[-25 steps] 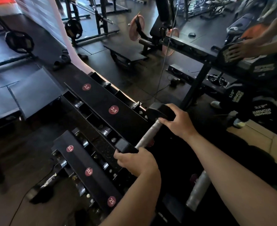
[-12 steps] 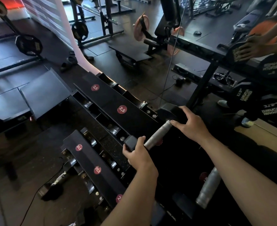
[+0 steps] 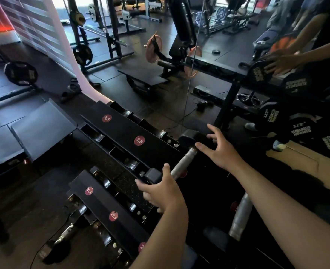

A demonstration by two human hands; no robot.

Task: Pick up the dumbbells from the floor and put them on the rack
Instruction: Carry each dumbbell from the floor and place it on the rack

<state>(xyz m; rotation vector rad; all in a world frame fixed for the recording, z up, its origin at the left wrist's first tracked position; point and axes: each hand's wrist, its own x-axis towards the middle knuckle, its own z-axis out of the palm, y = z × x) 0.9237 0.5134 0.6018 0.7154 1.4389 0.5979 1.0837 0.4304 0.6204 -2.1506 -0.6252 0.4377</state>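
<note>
A black dumbbell (image 3: 183, 162) with a silver handle lies across the upper tier of the black rack (image 3: 121, 131), which carries red round weight labels. My left hand (image 3: 163, 193) hovers at the dumbbell's near head with fingers spread, holding nothing. My right hand (image 3: 221, 150) is open beside the far head, its fingertips just off it. A second dumbbell (image 3: 239, 216) rests on the lower tier under my right forearm. Another dumbbell (image 3: 63, 237) lies on the floor at the lower left of the rack.
A mirror behind the rack reflects a person (image 3: 282, 61) and stacked dumbbells at the right. A flat bench (image 3: 41, 129) stands left of the rack. Plate-loaded machines (image 3: 171, 47) and weight plates (image 3: 21, 73) fill the floor beyond.
Both hands gripped the dumbbell's ends as it settled on the upper tier; now they have let go and opened, lifting slightly off it. The view has tilted upward.
</note>
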